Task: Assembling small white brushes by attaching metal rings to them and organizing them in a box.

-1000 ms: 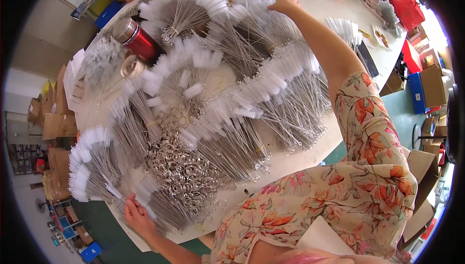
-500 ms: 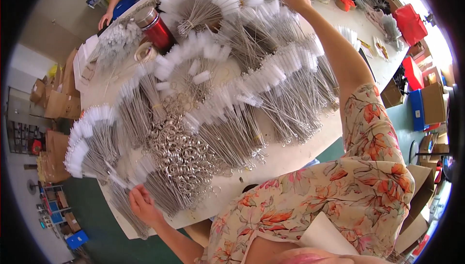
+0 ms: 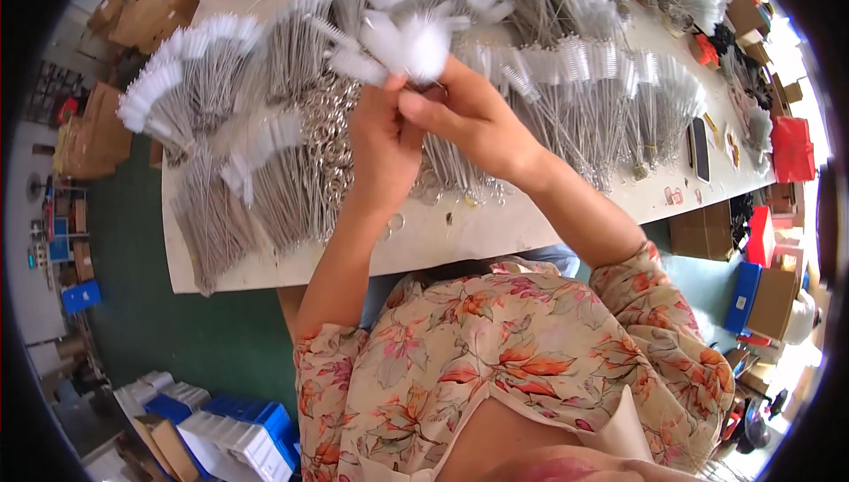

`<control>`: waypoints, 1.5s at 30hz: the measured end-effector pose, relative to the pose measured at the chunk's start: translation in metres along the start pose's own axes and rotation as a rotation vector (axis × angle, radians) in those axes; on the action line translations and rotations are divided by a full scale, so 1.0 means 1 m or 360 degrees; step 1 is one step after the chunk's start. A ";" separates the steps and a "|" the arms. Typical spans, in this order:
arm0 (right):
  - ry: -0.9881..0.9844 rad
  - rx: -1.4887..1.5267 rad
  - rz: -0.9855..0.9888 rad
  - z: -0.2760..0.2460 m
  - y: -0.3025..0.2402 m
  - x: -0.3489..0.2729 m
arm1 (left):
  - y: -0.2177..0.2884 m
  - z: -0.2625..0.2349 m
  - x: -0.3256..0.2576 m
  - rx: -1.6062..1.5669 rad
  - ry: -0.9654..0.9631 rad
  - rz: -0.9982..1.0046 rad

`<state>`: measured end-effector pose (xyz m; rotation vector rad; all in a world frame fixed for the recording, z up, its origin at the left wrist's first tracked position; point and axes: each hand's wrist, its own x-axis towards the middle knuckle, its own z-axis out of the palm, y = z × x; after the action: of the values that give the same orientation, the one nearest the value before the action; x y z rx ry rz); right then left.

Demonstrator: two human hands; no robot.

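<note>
A blurred bunch of white-bristled brushes (image 3: 402, 47) sits clasped between the curled left hand (image 3: 385, 141) and right hand (image 3: 478, 119) above the middle of the table (image 3: 495, 239), metal rings (image 3: 327, 133) left of them, brush bundles (image 3: 208, 217) by its front left corner.

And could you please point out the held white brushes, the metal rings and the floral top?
Held white brushes (image 3: 414, 45): head view, on the bristles.
Metal rings (image 3: 330, 133): head view, amid the pile.
Floral top (image 3: 486, 327): head view, on its front.
</note>
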<state>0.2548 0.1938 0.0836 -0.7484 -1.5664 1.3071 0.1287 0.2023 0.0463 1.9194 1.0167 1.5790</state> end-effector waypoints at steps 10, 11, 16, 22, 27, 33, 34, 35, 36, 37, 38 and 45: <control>0.0353 0.1404 0.0579 0.004 0.060 -0.045 | -0.006 0.002 -0.085 -0.0268 -0.0066 0.0048; 0.0322 0.1672 0.0578 0.003 0.061 -0.048 | -0.008 -0.003 -0.088 0.0134 -0.0124 0.0322; -0.0054 -0.0049 0.0678 -0.016 0.016 -0.057 | 0.013 -0.049 -0.067 0.0450 -0.0027 0.0380; -0.0407 -0.0516 0.0455 0.022 0.021 -0.082 | 0.031 -0.027 -0.092 -0.1146 -0.0508 -0.0730; -0.0465 -0.0124 0.0682 0.009 0.019 -0.091 | 0.006 -0.053 -0.097 -0.0275 -0.0752 0.0108; -0.0491 -0.1863 0.0528 -0.025 0.015 -0.107 | -0.029 -0.051 -0.064 0.0547 -0.0556 0.0059; -0.0633 -0.2309 0.0511 -0.026 0.026 -0.118 | -0.045 -0.056 -0.058 0.0894 -0.0412 0.0070; -0.0764 -0.2760 0.0504 -0.024 0.044 -0.129 | -0.057 -0.055 -0.055 0.0892 -0.0427 0.0080; -0.0756 -0.2757 0.0506 -0.023 0.054 -0.133 | -0.067 -0.054 -0.053 0.1100 -0.0511 0.0046; -0.0643 -0.2394 0.0446 -0.022 0.062 -0.135 | -0.072 -0.053 -0.053 0.1310 -0.0594 0.0012; -0.0532 -0.2029 0.0383 -0.020 0.065 -0.134 | -0.074 -0.055 -0.053 0.1314 -0.0598 0.0020; 0.0182 -0.0665 0.0353 0.008 0.029 -0.069 | -0.028 -0.053 -0.060 0.0562 -0.0130 -0.0344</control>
<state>0.2709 0.1368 0.0368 -1.2655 -1.7206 1.0757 0.0662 0.1682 0.0008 1.9942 1.4920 1.2548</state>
